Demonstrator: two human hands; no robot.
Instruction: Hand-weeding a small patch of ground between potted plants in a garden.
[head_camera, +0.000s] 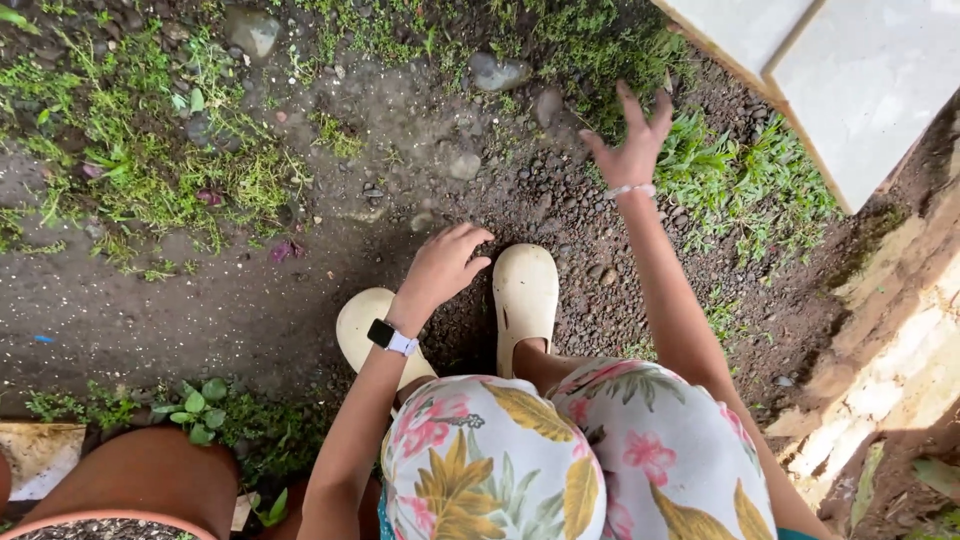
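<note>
Your left hand (440, 265) hangs with its fingers loosely curled and empty, just above the gravelly ground (300, 300) between your two cream clogs (525, 295). Your right hand (632, 140) reaches forward, fingers spread apart and holding nothing, over the dark soil beside a grass tuft (730, 170) near the pale paving slabs (860, 80). A terracotta pot (140, 480) sits at the ground's near left corner.

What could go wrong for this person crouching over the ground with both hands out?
The right hand reaches toward grass beside loose stones; sharp gravel might scrape the fingers. The pale clogs stand on damp-looking soil, so a foot could slip. The clay pot sits close behind the left elbow.
</note>
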